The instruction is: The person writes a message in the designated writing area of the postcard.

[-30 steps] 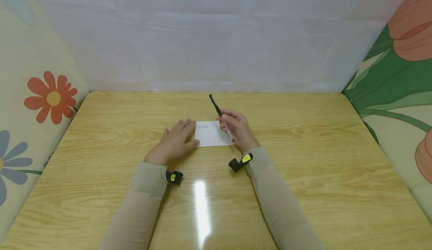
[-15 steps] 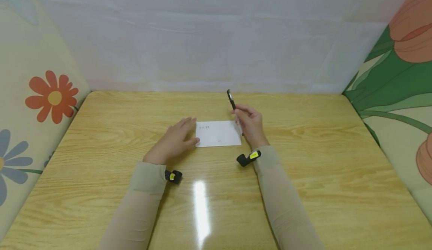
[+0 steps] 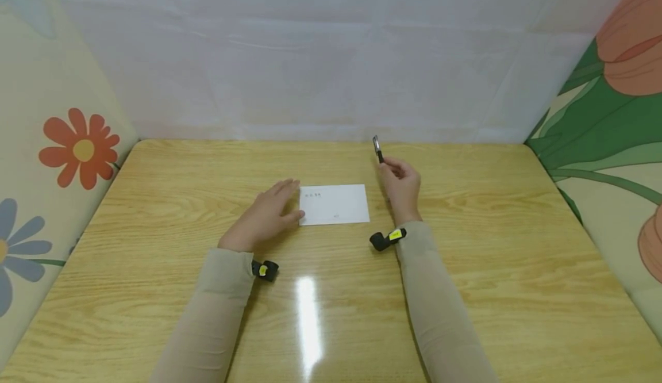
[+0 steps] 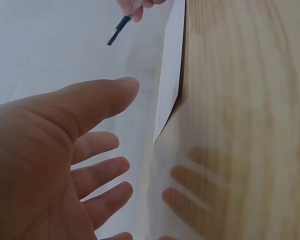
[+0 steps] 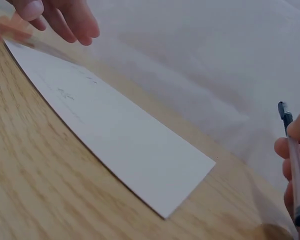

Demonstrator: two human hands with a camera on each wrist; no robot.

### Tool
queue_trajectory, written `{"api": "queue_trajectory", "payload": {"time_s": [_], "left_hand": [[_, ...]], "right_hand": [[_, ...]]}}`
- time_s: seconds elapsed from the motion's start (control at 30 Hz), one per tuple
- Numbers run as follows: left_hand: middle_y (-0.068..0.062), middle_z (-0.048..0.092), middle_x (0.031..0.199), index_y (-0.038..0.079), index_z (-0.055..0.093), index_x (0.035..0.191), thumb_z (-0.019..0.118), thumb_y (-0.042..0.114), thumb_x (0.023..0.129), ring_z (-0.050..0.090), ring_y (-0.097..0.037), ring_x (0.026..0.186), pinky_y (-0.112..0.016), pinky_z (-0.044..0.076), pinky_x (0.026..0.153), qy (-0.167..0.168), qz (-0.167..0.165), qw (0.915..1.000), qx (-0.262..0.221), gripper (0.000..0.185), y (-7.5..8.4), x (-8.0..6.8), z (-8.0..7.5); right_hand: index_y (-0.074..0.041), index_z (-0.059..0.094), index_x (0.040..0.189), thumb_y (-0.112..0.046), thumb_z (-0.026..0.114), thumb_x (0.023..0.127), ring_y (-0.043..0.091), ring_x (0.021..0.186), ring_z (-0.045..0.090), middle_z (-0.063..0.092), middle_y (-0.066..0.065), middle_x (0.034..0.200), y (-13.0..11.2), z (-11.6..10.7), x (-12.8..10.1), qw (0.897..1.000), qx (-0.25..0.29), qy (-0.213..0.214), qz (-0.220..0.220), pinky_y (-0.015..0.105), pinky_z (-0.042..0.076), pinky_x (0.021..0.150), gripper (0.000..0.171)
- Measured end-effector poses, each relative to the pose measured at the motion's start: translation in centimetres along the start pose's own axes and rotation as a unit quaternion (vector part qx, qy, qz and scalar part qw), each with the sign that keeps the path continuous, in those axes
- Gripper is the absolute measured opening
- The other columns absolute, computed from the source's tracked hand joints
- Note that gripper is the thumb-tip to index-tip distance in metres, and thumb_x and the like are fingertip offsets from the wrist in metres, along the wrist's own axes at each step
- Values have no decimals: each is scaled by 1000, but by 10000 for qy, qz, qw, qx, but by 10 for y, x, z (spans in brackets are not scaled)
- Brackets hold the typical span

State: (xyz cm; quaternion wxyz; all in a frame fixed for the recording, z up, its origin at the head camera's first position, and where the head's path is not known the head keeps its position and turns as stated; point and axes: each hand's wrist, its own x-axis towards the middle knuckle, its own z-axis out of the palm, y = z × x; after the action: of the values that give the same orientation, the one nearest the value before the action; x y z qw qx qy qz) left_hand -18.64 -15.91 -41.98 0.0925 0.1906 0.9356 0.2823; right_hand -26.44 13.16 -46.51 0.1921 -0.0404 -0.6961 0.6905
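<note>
The right hand (image 3: 400,187) pinches a pen (image 3: 378,148) in its fingers, lifted clear right of the card (image 3: 335,204); the left hand (image 3: 266,215), fingers spread, steadies the card's left edge on the bench (image 3: 465,268); faint marks suggest the writing is probably done.

The head view looks forward and down over the worktop (image 3: 465,291) from above. Each wrist view sits low and close, facing across the card (image 3: 334,204), which all three share.
</note>
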Motion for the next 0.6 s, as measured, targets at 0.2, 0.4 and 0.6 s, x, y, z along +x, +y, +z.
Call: {"api": "queue_trajectory", "payload": {"time_s": [0.2, 0.4, 0.6], "left_hand": [[-26, 19, 165, -1, 23, 159, 60, 26, 104, 16, -45, 151, -65, 10, 120, 35, 35, 10000, 10, 72, 2, -1, -1], [-24, 24, 164, -2, 23, 159, 59, 24, 104, 20, -43, 151, -57, 16, 122, 189, 78, 9997, -119, 71, 2, 0, -2], [-24, 28, 161, -3, 27, 157, 60, 22, 103, 26, -42, 149, -55, 21, 121, 448, 103, 9987, -232, 68, 1, 1, -2]], "right_hand": [[5, 76, 101, -5, 74, 89, 5, 71, 60, 73, 13, 90, 0, -2, 1, 9980, -520, 308, -158, 16, 48, 65, 16], [5, 76, 101, -6, 72, 88, 9, 73, 60, 74, 18, 93, 1, -3, 2, 9943, -892, 566, -115, 17, 49, 66, 17], [3, 76, 102, -6, 71, 89, 16, 77, 62, 74, 18, 94, 2, -6, 3, 9894, -1260, 706, -119, 23, 50, 69, 17]]}}
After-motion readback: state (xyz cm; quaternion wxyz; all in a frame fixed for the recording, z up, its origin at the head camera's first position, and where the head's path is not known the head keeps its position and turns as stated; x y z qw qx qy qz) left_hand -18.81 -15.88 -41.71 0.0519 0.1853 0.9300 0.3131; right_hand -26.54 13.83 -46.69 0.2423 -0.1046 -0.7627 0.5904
